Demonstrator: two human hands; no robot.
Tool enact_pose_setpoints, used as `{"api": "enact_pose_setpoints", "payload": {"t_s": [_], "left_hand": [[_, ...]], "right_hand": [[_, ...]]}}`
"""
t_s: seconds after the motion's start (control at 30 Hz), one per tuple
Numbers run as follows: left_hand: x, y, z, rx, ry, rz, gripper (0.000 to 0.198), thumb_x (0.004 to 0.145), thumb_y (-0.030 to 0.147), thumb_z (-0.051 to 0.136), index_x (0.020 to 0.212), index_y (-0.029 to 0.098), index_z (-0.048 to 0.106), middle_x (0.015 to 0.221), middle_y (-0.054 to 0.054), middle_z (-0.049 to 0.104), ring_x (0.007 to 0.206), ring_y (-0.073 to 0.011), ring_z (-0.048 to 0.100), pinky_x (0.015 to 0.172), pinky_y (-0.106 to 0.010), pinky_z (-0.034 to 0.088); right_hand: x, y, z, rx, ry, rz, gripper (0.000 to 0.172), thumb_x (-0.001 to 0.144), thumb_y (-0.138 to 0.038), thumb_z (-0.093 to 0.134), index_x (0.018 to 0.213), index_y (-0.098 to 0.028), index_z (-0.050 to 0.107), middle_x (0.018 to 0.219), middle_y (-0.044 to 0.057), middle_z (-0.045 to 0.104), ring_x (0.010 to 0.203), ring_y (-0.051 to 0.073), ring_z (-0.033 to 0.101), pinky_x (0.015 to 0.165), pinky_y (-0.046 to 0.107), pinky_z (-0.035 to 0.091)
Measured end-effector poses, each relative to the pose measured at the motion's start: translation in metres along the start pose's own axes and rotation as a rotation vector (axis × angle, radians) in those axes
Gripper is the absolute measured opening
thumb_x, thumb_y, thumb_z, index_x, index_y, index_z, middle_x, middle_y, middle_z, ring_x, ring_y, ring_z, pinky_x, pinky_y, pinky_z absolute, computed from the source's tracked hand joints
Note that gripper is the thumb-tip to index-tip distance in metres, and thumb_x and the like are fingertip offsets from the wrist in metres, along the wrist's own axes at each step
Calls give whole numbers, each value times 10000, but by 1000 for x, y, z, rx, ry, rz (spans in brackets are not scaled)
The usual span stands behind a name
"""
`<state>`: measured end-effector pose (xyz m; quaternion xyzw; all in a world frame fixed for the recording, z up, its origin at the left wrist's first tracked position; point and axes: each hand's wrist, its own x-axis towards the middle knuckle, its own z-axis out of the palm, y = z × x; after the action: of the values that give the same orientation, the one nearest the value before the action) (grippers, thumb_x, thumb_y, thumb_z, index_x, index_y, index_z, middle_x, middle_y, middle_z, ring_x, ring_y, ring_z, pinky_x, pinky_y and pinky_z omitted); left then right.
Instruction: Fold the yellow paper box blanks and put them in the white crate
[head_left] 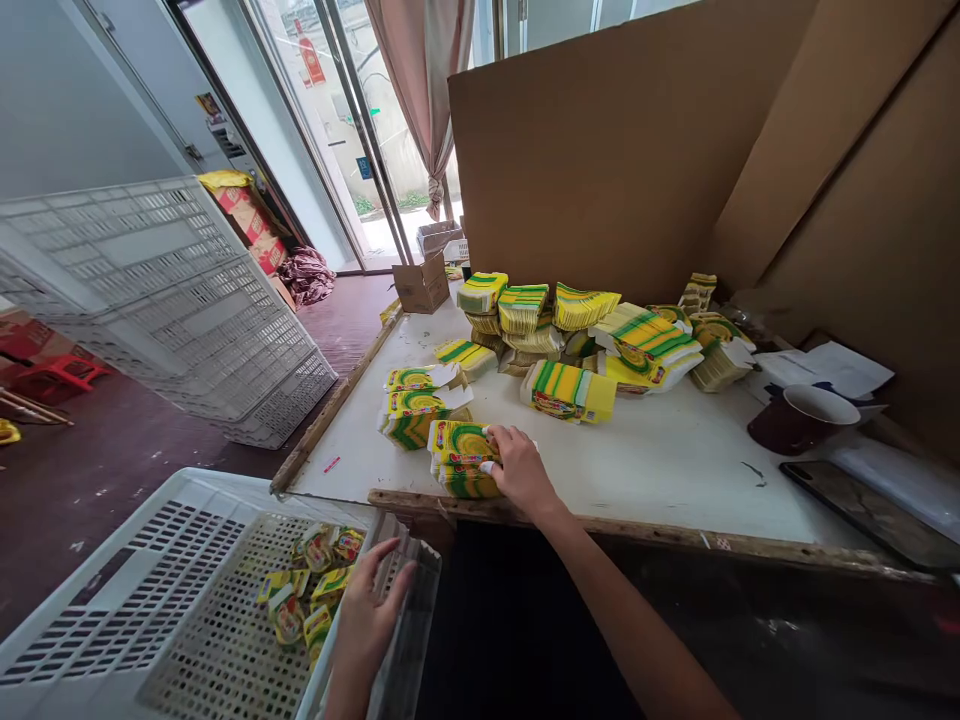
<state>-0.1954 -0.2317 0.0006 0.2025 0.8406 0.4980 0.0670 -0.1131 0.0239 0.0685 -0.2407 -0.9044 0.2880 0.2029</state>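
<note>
My right hand (pixel 517 465) is at the table's front edge, its fingers and thumb closed on the right end of a stack of flat yellow-green cartons (pixel 461 445). White coverings show on the thumb and a fingertip. Just behind and left stands another stack of flat cartons (pixel 416 405). My left hand (pixel 371 605) is lower down, empty, thumb and fingers apart, by the right rim of a white plastic crate (pixel 142 590). Inside that crate lie several filled yellow-green packs (pixel 319 590), partly hidden by the hand.
More carton stacks (pixel 574 390) fill the table's back, before a cardboard panel (pixel 600 170). To the right are a dark mug (pixel 799 420) and a phone (pixel 855 505). Tall stacked crates (pixel 187 310) stand left on the floor. A wooden strip (pixel 637 530) edges the table (pixel 675 460).
</note>
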Motion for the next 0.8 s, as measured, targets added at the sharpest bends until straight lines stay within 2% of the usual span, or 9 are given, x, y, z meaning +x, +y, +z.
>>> {"api": "enact_pose_setpoints", "payload": {"t_s": [0.1, 0.17, 0.23, 0.3, 0.37, 0.47, 0.6, 0.7, 0.8], "left_hand": [[-8, 19, 21, -216, -178, -72, 544, 624, 593, 704, 1005, 205, 678, 1061, -110, 705, 1024, -286, 650, 892, -427, 525], [-14, 33, 34, -402, -229, -87, 604, 612, 585, 733, 1072, 202, 649, 1107, -124, 688, 1055, -283, 637, 903, -412, 519], [-20, 47, 42, -617, -191, -80, 669, 627, 619, 716, 1150, 217, 602, 1125, -120, 674, 1069, -280, 626, 919, -419, 509], [-22, 60, 45, -816, -119, -84, 650, 677, 670, 641, 1157, 235, 586, 1105, -106, 665, 1056, -270, 621, 916, -417, 509], [-21, 72, 45, -983, -51, -89, 567, 726, 697, 556, 1060, 242, 615, 1004, -75, 663, 984, -243, 627, 877, -390, 524], [-14, 84, 43, -1171, 61, -58, 467, 735, 682, 544, 842, 232, 604, 748, 2, 572, 729, -149, 583, 717, -287, 536], [-10, 86, 47, -1144, 137, -123, 473, 602, 660, 709, 722, 228, 560, 632, 53, 471, 552, -82, 469, 553, -197, 476], [-15, 82, 51, -1015, 109, -194, 595, 510, 736, 715, 817, 238, 612, 730, 31, 572, 649, -116, 559, 611, -221, 515], [-20, 76, 52, -804, 110, -199, 577, 545, 686, 735, 857, 209, 644, 806, -11, 660, 748, -163, 619, 687, -257, 536]], "right_hand": [[-10, -8, 2, 157, 97, -22, 461, 703, -31, 535, 1123, -219, 503, 1046, 74, 598, 990, 237, 555, 868, 402, 446], [-25, -16, 5, 310, 90, -28, 466, 686, -37, 536, 1112, -218, 476, 952, 46, 584, 912, 217, 561, 814, 369, 460], [-44, -26, 11, 499, -20, -41, 448, 676, -57, 562, 1082, -217, 461, 841, 4, 551, 791, 178, 549, 732, 310, 463], [-65, -37, 19, 712, -214, -59, 408, 666, -75, 580, 1024, -229, 460, 764, -37, 509, 674, 130, 506, 632, 247, 435], [-84, -48, 28, 928, -368, -15, 413, 643, -101, 607, 1007, -232, 463, 738, -57, 482, 612, 101, 463, 560, 213, 392], [-102, -60, 38, 1099, -411, 46, 458, 606, -150, 670, 1015, -232, 481, 793, -51, 494, 672, 98, 462, 597, 211, 397], [-105, -61, 41, 1051, -417, 108, 485, 558, -169, 725, 994, -239, 526, 778, -63, 484, 672, 96, 413, 589, 204, 373], [-97, -52, 39, 1090, -349, 189, 356, 604, -231, 726, 911, -222, 546, 693, -75, 467, 612, 86, 391, 567, 207, 341], [-90, -40, 36, 1157, -265, 224, 276, 638, -349, 743, 759, -193, 550, 668, -58, 504, 611, 89, 422, 589, 224, 354]]}}
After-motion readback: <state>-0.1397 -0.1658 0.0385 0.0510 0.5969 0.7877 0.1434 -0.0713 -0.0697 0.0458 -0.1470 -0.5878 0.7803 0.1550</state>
